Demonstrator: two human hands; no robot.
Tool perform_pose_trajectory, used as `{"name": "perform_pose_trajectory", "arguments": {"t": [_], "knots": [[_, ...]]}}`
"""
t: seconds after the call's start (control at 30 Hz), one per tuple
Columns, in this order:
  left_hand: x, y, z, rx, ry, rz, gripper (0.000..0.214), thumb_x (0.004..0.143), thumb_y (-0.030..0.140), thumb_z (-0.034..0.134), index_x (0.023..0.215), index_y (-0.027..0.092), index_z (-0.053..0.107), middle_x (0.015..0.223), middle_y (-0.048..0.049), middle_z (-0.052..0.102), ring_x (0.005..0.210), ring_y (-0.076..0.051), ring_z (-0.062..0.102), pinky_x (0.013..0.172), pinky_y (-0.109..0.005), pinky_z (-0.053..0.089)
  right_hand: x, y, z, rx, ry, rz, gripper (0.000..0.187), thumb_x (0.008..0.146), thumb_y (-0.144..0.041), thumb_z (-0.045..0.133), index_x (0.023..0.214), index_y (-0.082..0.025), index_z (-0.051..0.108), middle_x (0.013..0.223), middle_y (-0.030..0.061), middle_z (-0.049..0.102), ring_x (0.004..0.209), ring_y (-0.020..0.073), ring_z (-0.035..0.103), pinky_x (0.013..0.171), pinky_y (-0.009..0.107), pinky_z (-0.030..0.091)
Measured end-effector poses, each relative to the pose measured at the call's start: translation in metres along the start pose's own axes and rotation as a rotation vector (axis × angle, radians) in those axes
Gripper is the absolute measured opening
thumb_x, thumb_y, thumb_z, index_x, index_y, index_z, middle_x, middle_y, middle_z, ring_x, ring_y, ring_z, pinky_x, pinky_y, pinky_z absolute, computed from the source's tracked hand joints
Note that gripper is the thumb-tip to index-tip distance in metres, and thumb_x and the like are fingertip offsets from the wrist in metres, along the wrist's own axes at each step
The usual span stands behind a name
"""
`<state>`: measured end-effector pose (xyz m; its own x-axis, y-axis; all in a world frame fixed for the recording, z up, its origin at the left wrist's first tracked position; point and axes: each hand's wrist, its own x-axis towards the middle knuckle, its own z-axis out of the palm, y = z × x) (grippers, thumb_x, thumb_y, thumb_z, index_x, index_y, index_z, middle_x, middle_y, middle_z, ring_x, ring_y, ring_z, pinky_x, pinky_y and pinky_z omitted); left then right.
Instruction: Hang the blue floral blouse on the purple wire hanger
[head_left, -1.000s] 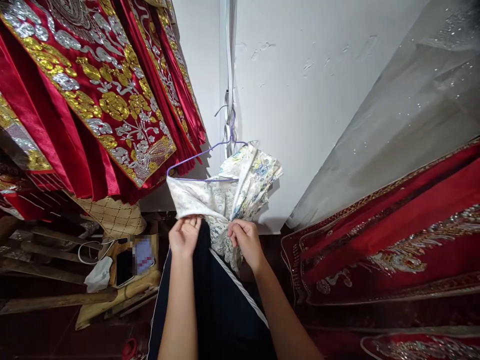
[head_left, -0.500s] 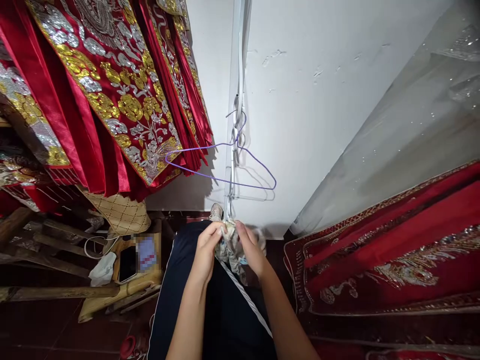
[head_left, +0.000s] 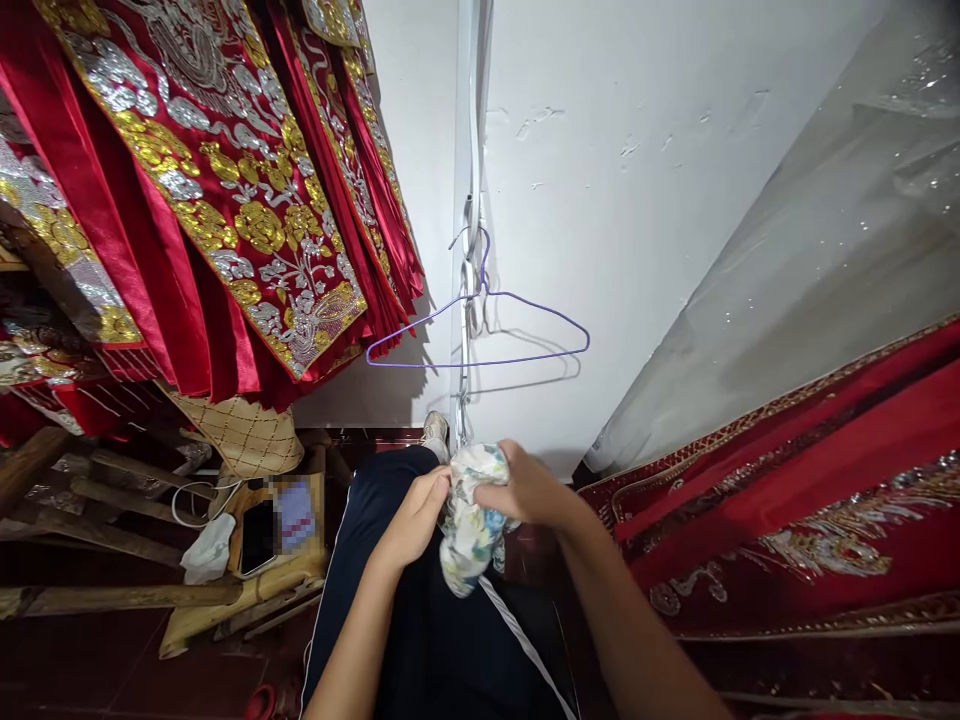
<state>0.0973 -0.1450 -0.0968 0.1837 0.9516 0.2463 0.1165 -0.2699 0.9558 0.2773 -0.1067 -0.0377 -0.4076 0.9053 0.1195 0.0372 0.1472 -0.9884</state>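
A bunched floral cloth, white with blue, green and yellow, hangs between my hands above my lap. My left hand pinches its left edge between thumb and fingers. On the other side my right hand is closed round the upper right part, with the thumb across the front and the fingertips hidden behind the fabric. Beyond my hands a purple wire hanger hangs by its hook from a white chain-like strip on the wall, with nothing on it.
Red embroidered garments hang at the upper left. Below them a bamboo stool carries a phone and a crumpled tissue. Plastic-covered red cloth stands along the right. My knees are below.
My right hand has moved right and round the cloth, which is now turned and spread wider. My left hand stays near its place. The hanger has swung round to the right.
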Motion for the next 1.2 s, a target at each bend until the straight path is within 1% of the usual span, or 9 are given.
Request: {"name": "perform_pose_trajectory", "arguments": {"t": [0.07, 0.17, 0.3, 0.4, 0.53, 0.63, 0.8, 1.0, 1.2], "knots": [[0.001, -0.002, -0.001, 0.04, -0.035, 0.022, 0.047, 0.097, 0.054, 0.046, 0.091, 0.017, 0.075, 0.09, -0.0083, 0.07, 0.087, -0.024, 0.062, 0.08, -0.033, 0.05, 0.015, -0.028, -0.027, -0.15, -0.066, -0.042, 0.01, 0.067, -0.009, 0.062, 0.059, -0.014, 0.065, 0.057, 0.0016, 0.061, 0.05, 0.0133, 0.052, 0.044, 0.023, 0.037], [0.005, 0.002, -0.009, 0.172, 0.123, 0.034, 0.036, 0.091, 0.047, 0.06, 0.079, 0.015, 0.072, 0.076, -0.0044, 0.063, 0.077, -0.019, 0.057, 0.072, -0.028, 0.044, 0.049, -0.055, -0.062, -0.21, 0.301, -0.357, 0.02, 0.069, -0.01, 0.06, 0.083, -0.015, 0.073, 0.078, 0.0036, 0.069, 0.068, 0.0171, 0.061, 0.059, 0.026, 0.047], [0.006, 0.019, -0.024, 0.034, 0.26, -0.029, 0.034, 0.09, 0.047, 0.062, 0.089, 0.015, 0.071, 0.071, -0.0006, 0.055, 0.064, -0.013, 0.046, 0.062, -0.025, 0.037, 0.096, -0.03, -0.067, -0.172, 0.374, -0.37, 0.032, 0.08, -0.026, 0.057, 0.108, -0.019, 0.071, 0.1, 0.0072, 0.071, 0.089, 0.0207, 0.064, 0.091, 0.037, 0.049], [-0.001, 0.034, -0.027, 0.021, 0.131, -0.079, 0.038, 0.086, 0.049, 0.065, 0.071, 0.014, 0.061, 0.063, 0.0019, 0.043, 0.06, -0.01, 0.037, 0.056, -0.023, 0.029, 0.115, 0.016, -0.052, -0.17, 0.19, -0.221, 0.031, 0.08, -0.034, 0.059, 0.106, -0.022, 0.069, 0.099, 0.0068, 0.071, 0.095, 0.0237, 0.063, 0.099, 0.039, 0.045], [-0.009, 0.045, -0.036, 0.213, -0.165, -0.132, 0.041, 0.092, 0.051, 0.056, 0.069, 0.016, 0.05, 0.065, 0.0027, 0.041, 0.062, -0.011, 0.036, 0.058, -0.023, 0.028, 0.111, 0.048, -0.051, -0.168, 0.203, -0.187, 0.019, 0.078, -0.03, 0.054, 0.093, -0.024, 0.065, 0.083, 0.0021, 0.066, 0.078, 0.0207, 0.059, 0.077, 0.033, 0.047], [-0.008, 0.04, -0.059, 0.588, -0.319, -0.227, 0.039, 0.094, 0.049, 0.049, 0.071, 0.017, 0.054, 0.066, 0.0009, 0.051, 0.062, -0.013, 0.042, 0.058, -0.025, 0.03, 0.098, 0.04, -0.068, -0.228, 0.31, -0.274, 0.007, 0.072, -0.02, 0.049, 0.072, -0.021, 0.056, 0.069, -0.0011, 0.055, 0.066, 0.0158, 0.049, 0.062, 0.027, 0.038], [0.012, 0.031, -0.104, 1.023, -0.345, -0.436, 0.034, 0.09, 0.036, 0.048, 0.063, 0.018, 0.058, 0.066, -0.0064, 0.063, 0.059, -0.019, 0.053, 0.059, -0.03, 0.034, 0.076, 0.01, -0.086, -0.48, 0.4, -0.289, 0.007, 0.068, -0.017, 0.05, 0.062, -0.019, 0.048, 0.058, -0.004, 0.041, 0.059, 0.0116, 0.038, 0.055, 0.025, 0.026], [0.049, 0.078, -0.114, 0.98, -0.111, 0.063, 0.025, 0.092, 0.025, 0.041, 0.077, 0.02, 0.06, 0.097, -0.0085, 0.066, 0.097, -0.025, 0.06, 0.089, -0.036, 0.044, 0.064, -0.007, -0.076, -0.412, 0.35, -0.316, 0.009, 0.067, -0.015, 0.048, 0.06, -0.019, 0.045, 0.058, -0.0046, 0.036, 0.058, 0.0106, 0.034, 0.054, 0.025, 0.023], [0.082, 0.1, -0.094, 0.848, 0.144, 0.255, 0.013, 0.092, 0.021, 0.042, 0.081, 0.02, 0.05, 0.088, -0.0045, 0.06, 0.084, -0.021, 0.057, 0.079, -0.032, 0.045, 0.059, -0.003, -0.052, -0.325, 0.293, -0.327, 0.008, 0.062, -0.014, 0.048, 0.06, -0.02, 0.043, 0.057, -0.0049, 0.035, 0.059, 0.0109, 0.034, 0.054, 0.024, 0.025]]}}
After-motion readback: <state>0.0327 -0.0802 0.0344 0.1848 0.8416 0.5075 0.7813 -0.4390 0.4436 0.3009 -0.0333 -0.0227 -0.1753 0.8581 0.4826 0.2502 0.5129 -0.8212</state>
